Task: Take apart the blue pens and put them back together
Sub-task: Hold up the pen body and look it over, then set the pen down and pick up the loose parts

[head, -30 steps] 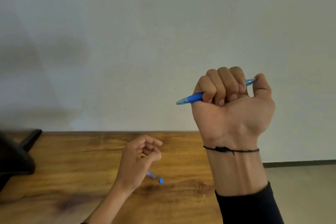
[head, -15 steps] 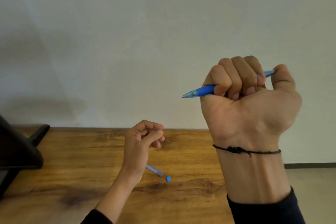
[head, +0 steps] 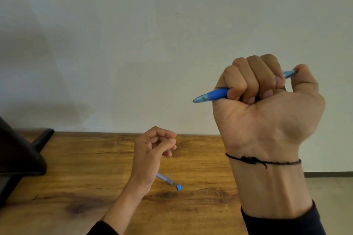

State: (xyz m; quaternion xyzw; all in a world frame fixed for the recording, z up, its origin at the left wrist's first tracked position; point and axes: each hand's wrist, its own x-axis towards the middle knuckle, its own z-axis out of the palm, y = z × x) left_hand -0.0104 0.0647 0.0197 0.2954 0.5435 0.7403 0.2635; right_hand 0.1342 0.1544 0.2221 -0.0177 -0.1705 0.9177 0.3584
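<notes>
Right hand (head: 267, 105) raised in front of the wall, closed in a full fist round a blue pen (head: 215, 95); tip points left with the writing point showing, rear end sticks out by the thumb. Thumb sits at or on that rear end; whether it presses a button cannot be told. Left hand (head: 152, 150) is low over the table (head: 76, 187), fingers loosely curled, thumb and forefinger near each other; nothing visible between them, so it looks empty, though something tiny there would not show. On the table just right of the left wrist lie a clear tube (head: 165, 178), partly hidden by the wrist, and a small blue cap (head: 178, 187), close together but apart. These look like parts of a second pen, not reassembled. Risks, as judgement: the cap is small and light and sits beside the left forearm, so a sweep of the wrist could flick it off the table. The tube is round and could roll. The fist grip gives force but little control, so unscrewing the pen one-handed is unlikely, and any spring or refill inside could jump out when the barrel parts in mid-air, well above the table.
</notes>
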